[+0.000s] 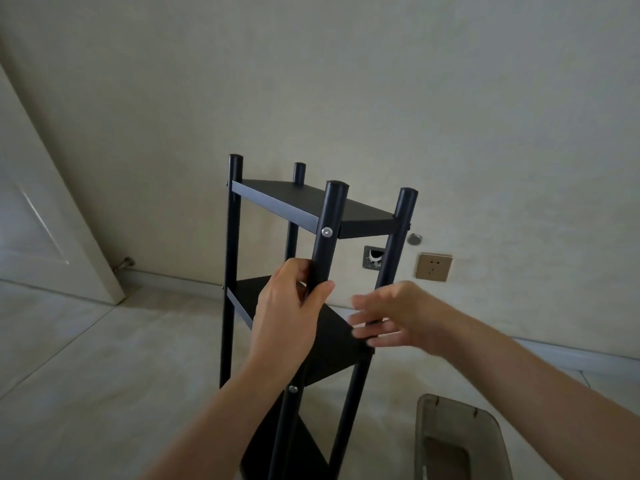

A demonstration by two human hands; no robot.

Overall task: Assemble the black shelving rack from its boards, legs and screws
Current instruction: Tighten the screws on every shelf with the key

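black rack (301, 209), silver screw (326, 232) on its leg, cream wall (346, 81), gold socket (434, 267), pale marbled floor (104, 358), grey bin (460, 441).

The shelving rack (298, 271) stands upright on the floor (104, 358), in front of the far wall (311, 81). Its top board (304, 202) sits above the middle board (332, 341), with a lower board (287, 452) nearest. The left hand (287, 317) grips the near-left leg (325, 244) between the upper two boards. The right hand (398, 317) is at the near-right leg (394, 244), perhaps touching it. A door (41, 220) stands far left; a wall socket (433, 267) lies right of the rack; a bin (460, 441) sits near right.
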